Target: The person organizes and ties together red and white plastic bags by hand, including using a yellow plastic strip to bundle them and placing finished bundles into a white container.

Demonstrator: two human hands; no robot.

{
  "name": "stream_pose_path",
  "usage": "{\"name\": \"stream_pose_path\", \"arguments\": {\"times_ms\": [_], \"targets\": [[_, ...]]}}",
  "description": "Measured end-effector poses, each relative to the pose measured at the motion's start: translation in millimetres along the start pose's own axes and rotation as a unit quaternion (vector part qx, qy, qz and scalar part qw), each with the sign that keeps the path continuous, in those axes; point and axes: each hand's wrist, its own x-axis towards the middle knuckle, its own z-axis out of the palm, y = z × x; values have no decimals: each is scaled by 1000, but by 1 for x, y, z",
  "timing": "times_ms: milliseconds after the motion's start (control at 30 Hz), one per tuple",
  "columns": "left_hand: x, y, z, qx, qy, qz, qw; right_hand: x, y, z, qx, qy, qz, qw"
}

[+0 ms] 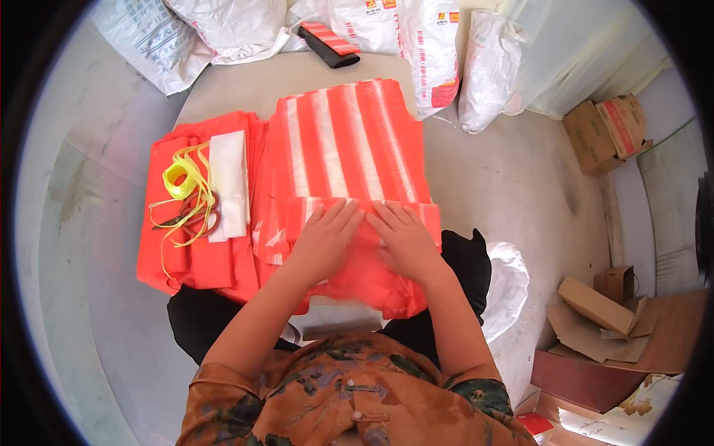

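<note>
A stack of red-and-white striped plastic bags (349,141) is spread out in front of me. Its near end shows a folded-over band (425,215). My left hand (327,239) lies flat on that band with fingers stretched out. Beside it, my right hand (401,236) rests the same way, its fingertips pointing away from me. Below the palms, loose red plastic (372,279) hangs over the near edge, slightly blurred. To the left, folded red plastic (163,256) carries a roll of yellow strapping twine (177,182), dark-handled scissors (201,215) and a folded white sheet (227,186).
White woven sacks (431,52) line the far side. A dark roll with a striped piece (327,46) lies at the table's far end. At right are a white plastic bag (507,290) on the floor, a cardboard box (595,137) and flattened cardboard (599,327).
</note>
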Motion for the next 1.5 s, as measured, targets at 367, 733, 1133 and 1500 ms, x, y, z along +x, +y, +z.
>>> {"name": "stream_pose_path", "arguments": {"times_ms": [367, 733, 1133, 1500], "targets": [[11, -6, 4, 0, -22, -8, 1000, 9, 11, 13, -19, -7, 17, 1000], [2, -23, -1, -18, -48, 1, 999, -1, 19, 11, -17, 13, 32, 999], [18, 5, -4, 46, -51, -24, 997, -7, 29, 18, -13, 54, 23, 998], [5, -13, 5, 46, 37, 11, 998, -6, 23, 9, -13, 20, 45, 999]]}}
